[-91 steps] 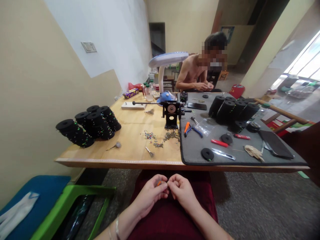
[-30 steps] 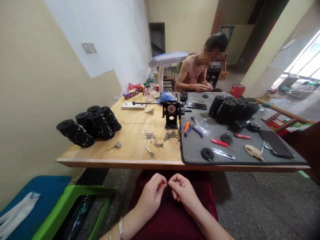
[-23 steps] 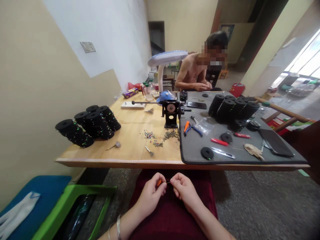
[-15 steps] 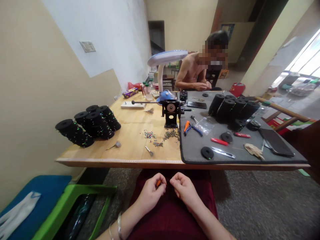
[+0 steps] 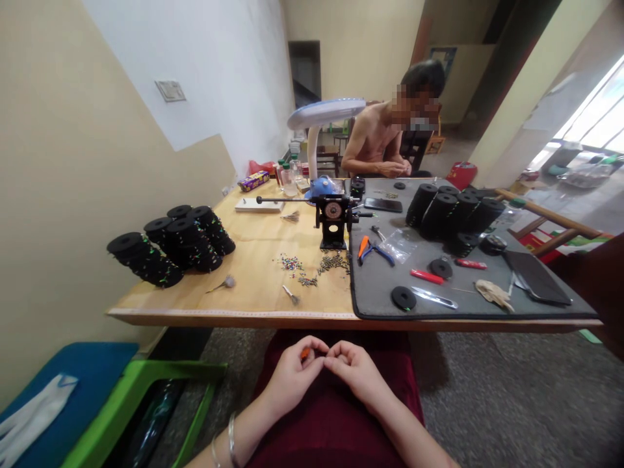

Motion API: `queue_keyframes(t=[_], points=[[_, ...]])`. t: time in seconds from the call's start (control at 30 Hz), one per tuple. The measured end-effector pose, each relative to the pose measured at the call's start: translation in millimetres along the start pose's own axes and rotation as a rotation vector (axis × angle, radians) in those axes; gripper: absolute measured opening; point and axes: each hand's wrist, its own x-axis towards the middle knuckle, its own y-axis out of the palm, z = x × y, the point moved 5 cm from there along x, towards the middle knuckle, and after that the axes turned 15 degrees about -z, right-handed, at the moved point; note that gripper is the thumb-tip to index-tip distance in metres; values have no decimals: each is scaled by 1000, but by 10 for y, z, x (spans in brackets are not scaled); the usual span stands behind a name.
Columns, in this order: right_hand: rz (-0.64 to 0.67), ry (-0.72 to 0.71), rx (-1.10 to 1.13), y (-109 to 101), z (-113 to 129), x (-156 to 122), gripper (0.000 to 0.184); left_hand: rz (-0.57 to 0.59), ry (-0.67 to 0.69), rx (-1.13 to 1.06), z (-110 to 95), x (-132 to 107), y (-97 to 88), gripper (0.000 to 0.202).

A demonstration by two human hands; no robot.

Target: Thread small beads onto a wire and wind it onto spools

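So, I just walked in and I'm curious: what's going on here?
The person's left hand pinches a small orange piece above a dark red lap, with the curled right hand close beside it. Beyond the light wooden table, a seated co-worker holds both hands together near a grey mat bearing black rolls studded with coloured bits.

Cream and white walls (image 5: 73, 195) rise above a speckled grey floor (image 5: 487, 403), with daylight from a window (image 5: 589, 110) at right.
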Motion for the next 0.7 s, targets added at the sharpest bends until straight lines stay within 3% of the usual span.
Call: queue_keyframes(t=[0.2,0.4,0.57,0.63,0.7], points=[[-12,-40,-31,11,94,-44,13,-12,-137,-183,50,31,15,18],[-66,-84,-29,-23,151,-68,12,-180,-128,-185,139,68,-34,26],[-138,-32,33,-94,93,-62,15,-365,-203,-270,267,141,-265,35],[-142,5,83,-98,78,-70,17,-366,-226,-262,302,142,-345,35],[-133,16,111,-85,82,-82,21,-283,-247,-204,313,108,-356,33]])
